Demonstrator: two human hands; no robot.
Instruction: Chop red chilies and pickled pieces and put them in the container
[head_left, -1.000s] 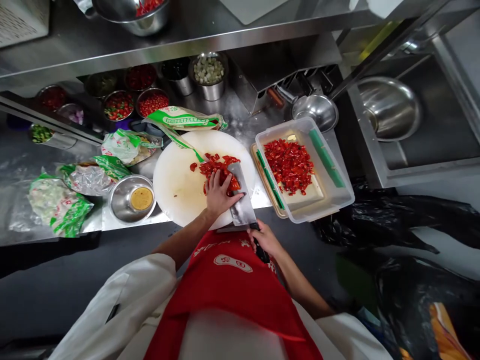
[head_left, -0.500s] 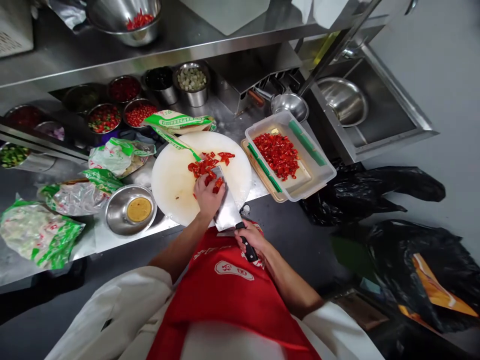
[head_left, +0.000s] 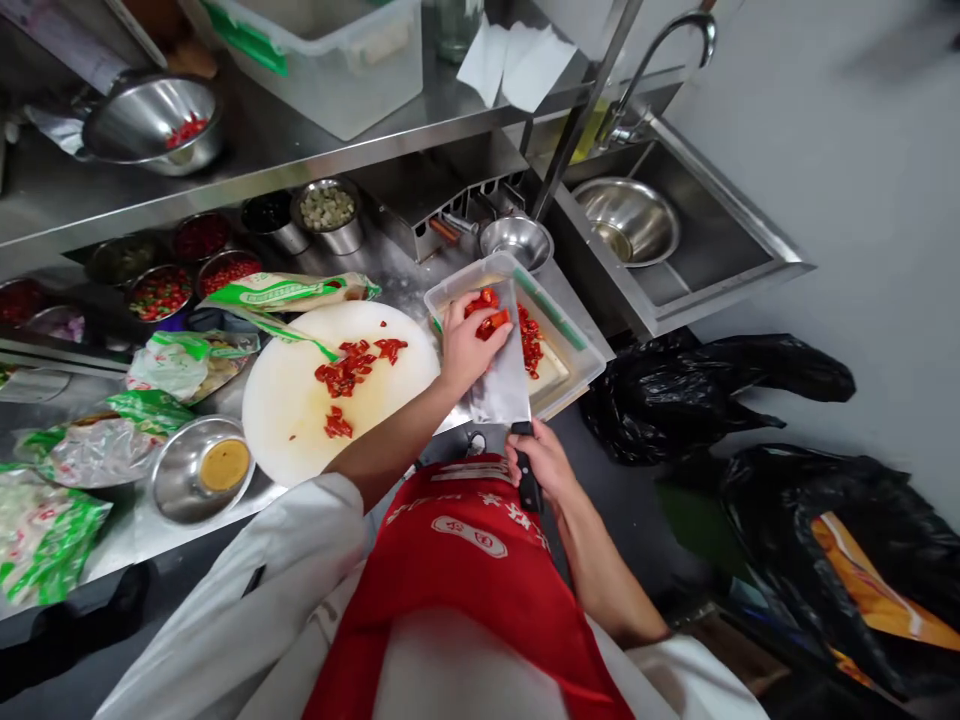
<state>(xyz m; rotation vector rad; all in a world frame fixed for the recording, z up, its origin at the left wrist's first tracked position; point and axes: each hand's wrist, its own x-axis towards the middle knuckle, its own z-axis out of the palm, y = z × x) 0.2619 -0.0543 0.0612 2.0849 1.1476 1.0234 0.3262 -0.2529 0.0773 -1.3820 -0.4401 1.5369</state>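
With my right hand I grip the black handle of a cleaver, its broad blade over a clear plastic container. My left hand is curled over a clump of chopped red chilies on the blade, its fingers around the pieces. Cut red chili lies inside the container, partly hidden by the blade. To the left, a round white cutting board bears more red pieces in two loose piles.
A metal bowl with a yellowish disc in it and green-and-white plastic bags sit left of the board. Metal pots of ingredients line the back beneath a shelf. A sink and black bags are at right.
Both hands have moved right, from the board to above the container, carrying the cleaver and a load of chopped chilies. The pile on the board is smaller. The view has shifted.
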